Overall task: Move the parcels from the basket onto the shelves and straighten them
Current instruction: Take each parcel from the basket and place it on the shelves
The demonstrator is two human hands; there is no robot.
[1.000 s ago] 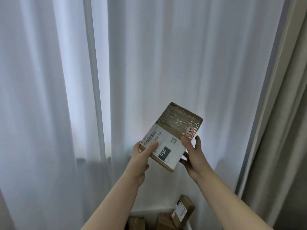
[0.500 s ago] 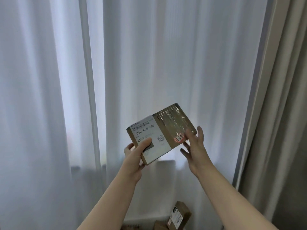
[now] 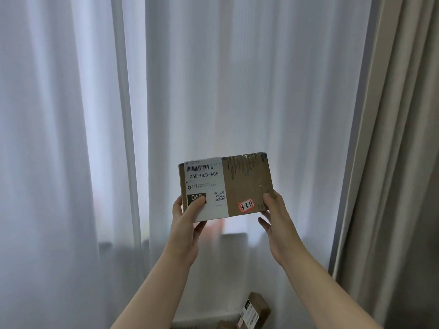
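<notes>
Turns the parcel (image 3: 225,186) level from its earlier tilt. Grips it at both lower corners: left hand (image 3: 187,224) with thumb on the label, right hand (image 3: 275,224) beside the pink sticker. Lies long axis left to right, just above both hands, equally near each. Brown card, white shipping label, glossy tape. Beyond, only white curtain (image 3: 237,79); no shelf visible.

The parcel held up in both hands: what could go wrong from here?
1. The left hand and right hand grip the parcel only by its lower corners, so it might tip or slip.
2. If it drops, it would likely hit the parcels below.
</notes>
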